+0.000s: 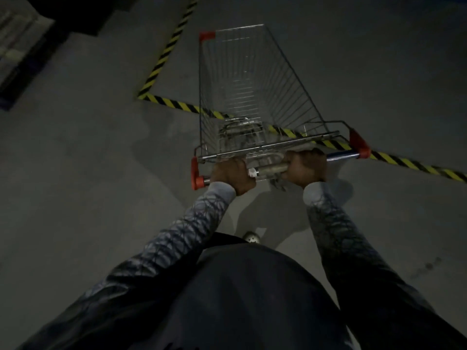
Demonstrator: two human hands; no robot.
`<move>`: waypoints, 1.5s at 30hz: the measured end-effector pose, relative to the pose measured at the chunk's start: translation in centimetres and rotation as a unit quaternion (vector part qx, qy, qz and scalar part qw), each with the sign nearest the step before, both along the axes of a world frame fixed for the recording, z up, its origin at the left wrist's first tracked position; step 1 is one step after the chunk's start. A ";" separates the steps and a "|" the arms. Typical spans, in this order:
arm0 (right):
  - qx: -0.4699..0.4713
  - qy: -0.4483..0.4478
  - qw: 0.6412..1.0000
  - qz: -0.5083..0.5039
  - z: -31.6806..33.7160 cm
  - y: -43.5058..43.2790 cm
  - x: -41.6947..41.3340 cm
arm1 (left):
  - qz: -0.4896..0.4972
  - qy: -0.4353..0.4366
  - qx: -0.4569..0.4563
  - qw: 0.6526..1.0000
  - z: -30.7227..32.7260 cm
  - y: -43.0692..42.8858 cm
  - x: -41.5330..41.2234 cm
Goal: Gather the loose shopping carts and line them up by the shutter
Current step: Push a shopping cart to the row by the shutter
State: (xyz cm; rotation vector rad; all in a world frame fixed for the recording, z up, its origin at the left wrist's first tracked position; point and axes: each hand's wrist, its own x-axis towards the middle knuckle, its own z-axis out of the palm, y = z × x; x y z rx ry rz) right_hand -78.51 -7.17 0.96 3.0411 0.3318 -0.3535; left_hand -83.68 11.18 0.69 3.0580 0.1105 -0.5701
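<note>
L hand (232, 176) & R hand (304, 168) both curl round the handle (270, 169). Cart (242, 92) sits straight ahead, astride the floor tape (177, 104). Risk: v. dim, way ahead unclear, so cart cd veer or clip sth unseen, or snag on tape edge.

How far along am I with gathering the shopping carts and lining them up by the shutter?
Done: no lined-up carts show, so nothing can be confirmed. In hand: one empty shopping cart, with the left hand and right hand gripping its handle; it stands across the yellow-black floor tape. Left: no shutter or row is clearly in view, so this cart is not yet parked, and any other carts are out of sight.
</note>
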 end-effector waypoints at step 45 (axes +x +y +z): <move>0.138 0.056 0.989 0.004 0.8 55.4 -4.1 | 0.021 -0.016 0.089 0.996 0.9 56.7 1.8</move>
